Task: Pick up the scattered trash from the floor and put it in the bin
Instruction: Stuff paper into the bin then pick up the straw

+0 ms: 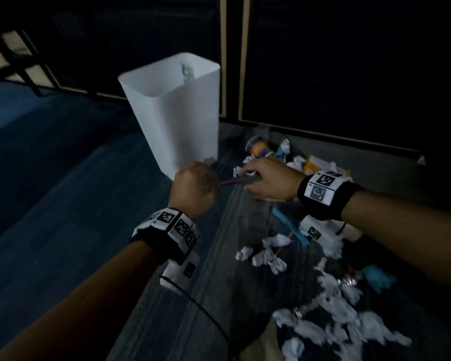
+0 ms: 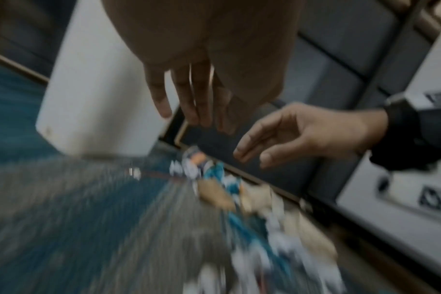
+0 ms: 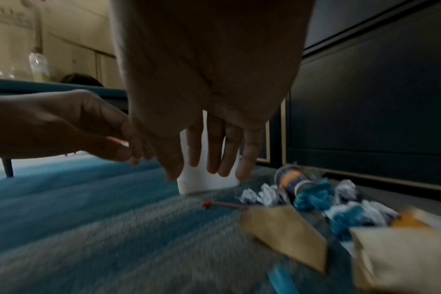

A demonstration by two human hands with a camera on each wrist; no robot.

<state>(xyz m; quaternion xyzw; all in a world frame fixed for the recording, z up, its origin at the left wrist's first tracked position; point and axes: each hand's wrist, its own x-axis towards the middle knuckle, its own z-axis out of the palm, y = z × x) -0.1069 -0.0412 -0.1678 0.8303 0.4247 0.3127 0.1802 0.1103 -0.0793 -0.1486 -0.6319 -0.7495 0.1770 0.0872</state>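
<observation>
Both hands are hovering low beside the tall white plastic bin (image 1: 172, 110); the left hand (image 1: 193, 188) and right hand (image 1: 268, 182) fingers are hanging loose, holding nothing. Crumpled white paper scraps (image 1: 268, 256) are lying scattered on the blue-grey carpeted floor (image 1: 89, 230).

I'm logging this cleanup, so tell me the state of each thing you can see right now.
Bin: upright, open top.
Crumpled paper: scattered on the floor.
Red stick: lying on the floor.
Can: on its side.
Left hand: empty, above the floor.
Right hand: open, fingers relaxed, holding nothing.
</observation>
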